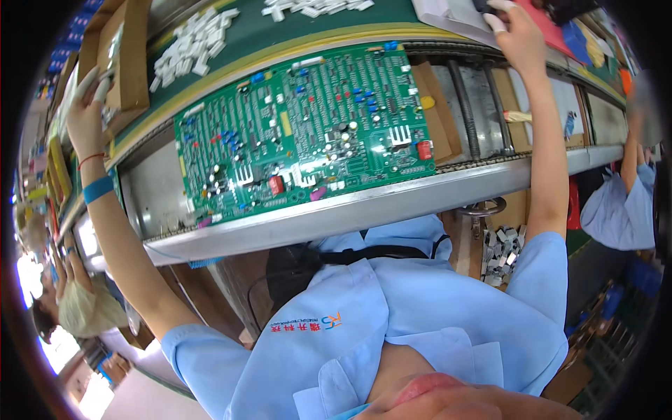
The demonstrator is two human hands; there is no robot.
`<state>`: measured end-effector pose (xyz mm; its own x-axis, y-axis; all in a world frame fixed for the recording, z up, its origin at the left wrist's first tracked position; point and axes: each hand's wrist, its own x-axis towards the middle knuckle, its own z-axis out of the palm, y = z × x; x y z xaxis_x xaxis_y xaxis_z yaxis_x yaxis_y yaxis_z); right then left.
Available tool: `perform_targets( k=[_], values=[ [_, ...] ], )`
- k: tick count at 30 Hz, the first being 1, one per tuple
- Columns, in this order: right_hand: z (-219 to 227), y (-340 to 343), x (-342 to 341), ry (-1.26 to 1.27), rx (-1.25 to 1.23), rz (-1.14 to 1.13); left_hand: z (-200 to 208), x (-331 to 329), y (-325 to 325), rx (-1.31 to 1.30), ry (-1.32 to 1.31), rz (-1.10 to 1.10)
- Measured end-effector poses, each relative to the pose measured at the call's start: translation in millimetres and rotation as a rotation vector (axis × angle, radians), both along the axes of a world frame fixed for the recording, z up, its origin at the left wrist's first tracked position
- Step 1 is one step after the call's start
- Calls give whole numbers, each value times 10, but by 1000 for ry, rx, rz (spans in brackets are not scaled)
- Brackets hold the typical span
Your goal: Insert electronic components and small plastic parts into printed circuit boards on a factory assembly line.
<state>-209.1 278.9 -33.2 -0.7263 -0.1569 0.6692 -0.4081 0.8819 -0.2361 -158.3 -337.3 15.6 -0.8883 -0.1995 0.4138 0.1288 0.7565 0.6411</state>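
A large green circuit board (294, 133), full of small components, lies across the metal rails of the conveyor in front of me. My left hand (87, 108), with white finger covers, is at the near side of an open cardboard box (133, 63). Its fingers are apart, and I see nothing held in them. At the far right, my right hand (521, 42) reaches over a white sheet (458, 17) beside a small dark object. White covers are on its fingertips too, which are spread. Neither hand touches the board.
Many small white parts (192, 45) lie on the green surface beyond the board. The conveyor's metal front rail (364, 210) runs between me and the board. A box of metallic pieces (502, 255) stands below the rail. Other people work at both sides.
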Motion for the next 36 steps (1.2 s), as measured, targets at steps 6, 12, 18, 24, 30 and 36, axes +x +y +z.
perform_targets(
  k=[6,12,18,24,30,36],
  values=[
    [210,-801,677,-411,-181,417,1,614,1137,112,50,-207],
    [12,-1569,1236,-370,30,775,-120,1085,1577,255,-123,-240],
    [-61,-1736,1341,-329,239,766,-179,1246,1633,53,-82,-305],
    [-58,-1804,1395,-360,377,749,-268,1306,1631,-26,-84,-212],
    [-47,-1816,1412,-296,443,743,-259,1309,1721,-138,-67,-269],
    [-45,-1787,1403,-326,446,765,-243,1299,1950,-207,-38,-375]
  ],
)
